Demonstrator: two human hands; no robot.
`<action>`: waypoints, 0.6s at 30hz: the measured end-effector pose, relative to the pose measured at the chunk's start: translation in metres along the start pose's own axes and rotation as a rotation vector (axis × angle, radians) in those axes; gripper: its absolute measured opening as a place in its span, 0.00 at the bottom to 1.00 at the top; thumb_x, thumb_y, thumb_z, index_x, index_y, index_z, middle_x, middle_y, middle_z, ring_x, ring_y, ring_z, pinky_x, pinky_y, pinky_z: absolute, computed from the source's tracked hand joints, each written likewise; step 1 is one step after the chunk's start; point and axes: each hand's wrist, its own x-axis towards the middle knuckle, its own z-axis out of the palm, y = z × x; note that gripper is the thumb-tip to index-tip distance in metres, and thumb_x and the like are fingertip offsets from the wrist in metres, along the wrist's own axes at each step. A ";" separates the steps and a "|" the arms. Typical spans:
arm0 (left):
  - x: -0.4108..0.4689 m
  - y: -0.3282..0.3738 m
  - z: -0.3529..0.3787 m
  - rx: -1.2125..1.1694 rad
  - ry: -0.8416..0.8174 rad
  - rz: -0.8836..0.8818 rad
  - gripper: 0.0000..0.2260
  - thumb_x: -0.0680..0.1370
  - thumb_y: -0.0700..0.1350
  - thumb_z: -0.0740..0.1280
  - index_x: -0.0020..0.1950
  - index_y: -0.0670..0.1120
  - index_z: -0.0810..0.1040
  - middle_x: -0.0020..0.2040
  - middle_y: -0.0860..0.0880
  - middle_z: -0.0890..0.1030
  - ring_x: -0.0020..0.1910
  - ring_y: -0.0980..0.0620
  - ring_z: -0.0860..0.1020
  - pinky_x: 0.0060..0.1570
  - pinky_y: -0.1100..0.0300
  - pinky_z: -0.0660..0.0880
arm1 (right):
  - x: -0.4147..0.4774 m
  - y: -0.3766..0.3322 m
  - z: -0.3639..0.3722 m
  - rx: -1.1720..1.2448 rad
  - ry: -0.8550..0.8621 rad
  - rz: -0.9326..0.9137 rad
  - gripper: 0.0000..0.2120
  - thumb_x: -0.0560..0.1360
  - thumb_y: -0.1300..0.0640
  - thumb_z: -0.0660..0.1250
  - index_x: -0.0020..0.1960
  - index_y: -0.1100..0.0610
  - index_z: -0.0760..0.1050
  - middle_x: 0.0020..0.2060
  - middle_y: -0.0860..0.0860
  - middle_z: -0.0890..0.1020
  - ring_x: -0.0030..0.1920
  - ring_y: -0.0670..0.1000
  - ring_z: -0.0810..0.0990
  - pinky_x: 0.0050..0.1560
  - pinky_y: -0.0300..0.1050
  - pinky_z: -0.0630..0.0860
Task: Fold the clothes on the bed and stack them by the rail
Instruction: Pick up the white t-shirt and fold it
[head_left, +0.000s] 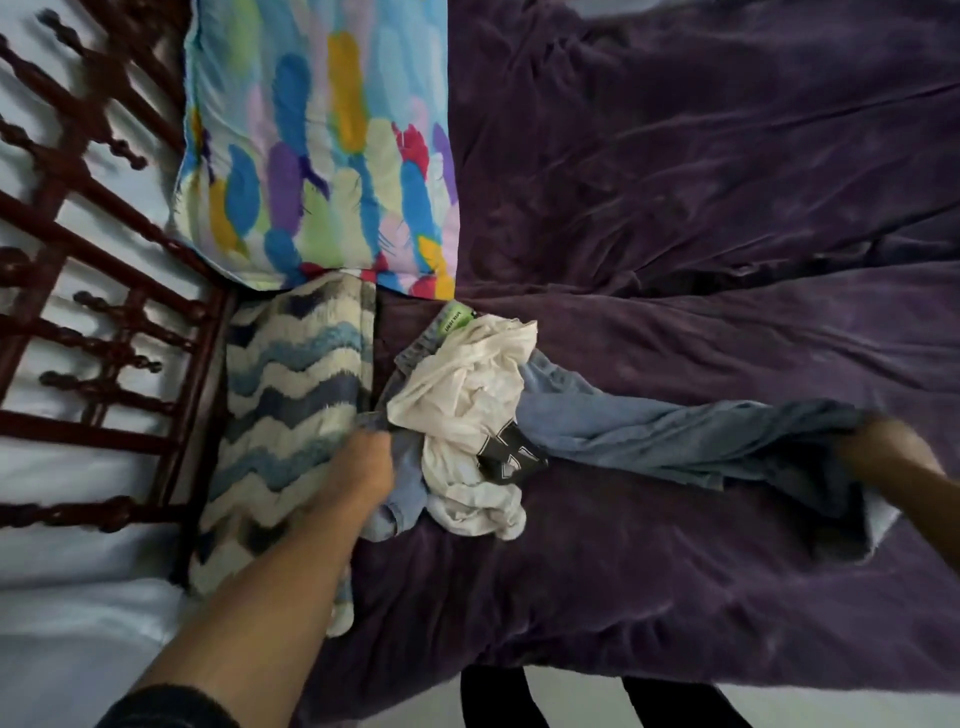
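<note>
Light blue jeans (649, 431) stretch across the purple bedspread (701, 208). My left hand (363, 467) grips their waist end near the rail. My right hand (883, 447), blurred, grips the leg end at the right. A crumpled white shirt (467, 395) with a dark printed letter lies on top of the jeans' upper part. A green label (454, 319) shows at the waistband. The dark red wooden rail (104, 249) runs down the left side.
A folded blue-and-white zigzag blanket (291, 395) lies along the rail beside my left hand. A bright feather-print pillow (322, 145) sits above it. My legs in dark trousers (498, 696) stand at the bed's near edge.
</note>
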 end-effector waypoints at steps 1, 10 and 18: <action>-0.008 -0.001 0.009 -0.063 0.004 -0.029 0.09 0.81 0.42 0.58 0.53 0.41 0.75 0.54 0.41 0.79 0.51 0.43 0.78 0.48 0.51 0.74 | -0.008 -0.014 0.005 -0.101 -0.020 -0.042 0.22 0.76 0.55 0.64 0.68 0.60 0.68 0.62 0.64 0.73 0.61 0.65 0.73 0.61 0.62 0.71; -0.030 0.022 0.015 -0.428 0.069 -0.017 0.11 0.80 0.42 0.60 0.60 0.41 0.75 0.56 0.41 0.78 0.53 0.41 0.76 0.49 0.49 0.74 | -0.145 -0.216 0.127 -0.151 -0.277 -0.937 0.30 0.70 0.43 0.70 0.68 0.53 0.66 0.68 0.51 0.67 0.67 0.57 0.68 0.63 0.55 0.68; -0.030 0.005 0.008 -0.384 0.019 0.009 0.16 0.79 0.41 0.60 0.66 0.45 0.72 0.63 0.43 0.75 0.59 0.41 0.75 0.55 0.49 0.74 | -0.138 -0.197 0.072 0.758 -0.171 -0.523 0.09 0.77 0.59 0.59 0.42 0.61 0.74 0.36 0.52 0.77 0.40 0.52 0.73 0.38 0.49 0.68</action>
